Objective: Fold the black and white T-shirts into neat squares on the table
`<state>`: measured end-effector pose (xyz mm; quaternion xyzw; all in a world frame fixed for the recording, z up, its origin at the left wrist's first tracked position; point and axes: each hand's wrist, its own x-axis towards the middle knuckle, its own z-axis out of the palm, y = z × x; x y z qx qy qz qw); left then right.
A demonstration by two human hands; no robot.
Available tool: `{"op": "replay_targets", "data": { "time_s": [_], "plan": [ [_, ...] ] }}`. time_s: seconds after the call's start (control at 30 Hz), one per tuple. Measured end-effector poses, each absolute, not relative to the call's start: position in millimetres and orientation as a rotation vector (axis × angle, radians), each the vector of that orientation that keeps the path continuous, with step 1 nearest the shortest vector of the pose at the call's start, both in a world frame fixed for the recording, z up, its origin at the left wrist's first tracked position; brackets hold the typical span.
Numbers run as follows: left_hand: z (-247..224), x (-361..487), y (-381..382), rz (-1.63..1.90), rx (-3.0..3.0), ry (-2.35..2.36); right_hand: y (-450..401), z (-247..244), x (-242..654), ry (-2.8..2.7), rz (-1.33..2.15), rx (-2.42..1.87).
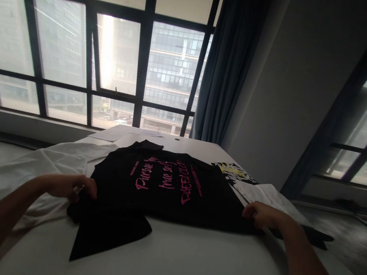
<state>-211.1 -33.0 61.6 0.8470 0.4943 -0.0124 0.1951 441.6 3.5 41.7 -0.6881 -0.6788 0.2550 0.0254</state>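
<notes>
A black T-shirt (pixel 165 202) with pink lettering lies spread sideways on a white table (pixel 176 263). One sleeve (pixel 107 235) hangs toward me at the near left. My left hand (pixel 73 186) pinches the shirt near its shoulder, at the left end. At the right end, my right hand (pixel 264 215) grips the shirt close to its hem corner. Both hands are closed, and the cloth between them is stretched nearly flat. The fingertips are partly hidden in the dark fabric.
White cloth (pixel 48 166) lies bunched along the table's left side. Beyond my right hand are a folded white fabric (pixel 265 194) and a black, white and yellow patterned piece (pixel 234 171). Papers (pixel 110 132) rest at the far end, before a blue curtain (pixel 228 70) and windows.
</notes>
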Motion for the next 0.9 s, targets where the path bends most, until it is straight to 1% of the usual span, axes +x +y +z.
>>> {"op": "replay_targets", "data": {
  "time_s": [0.1, 0.2, 0.33, 0.43, 0.57, 0.67, 0.77, 0.9],
  "plan": [
    [54, -208, -29, -0.011, 2.322, 1.326, 6, 35, 448, -2.001, 0.663, -2.272],
    [52, -198, -31, -0.033, 2.334, 1.295, 6, 33, 444, -2.016, 0.530, -2.267],
    [53, -185, -39, -0.101, 2.324, 1.284, 6, 35, 438, -2.114, 0.592, -2.106],
    [50, -180, -41, -0.086, 2.309, 1.271, 8, 35, 438, -2.165, 0.625, -2.036],
    [43, -177, -37, -0.053, 2.314, 1.260, 14, 33, 437, -2.204, 0.545, -1.824],
    [45, -178, -33, 0.005, 2.344, 1.196, 15, 35, 435, -2.084, 0.485, -1.661],
    [55, -189, -34, 0.028, 2.278, 1.123, 11, 41, 436, -2.016, 0.584, -1.552],
    [68, -206, -39, 0.001, 2.172, 1.199, 5, 47, 443, -2.129, 0.812, -1.532]
  ]
}}
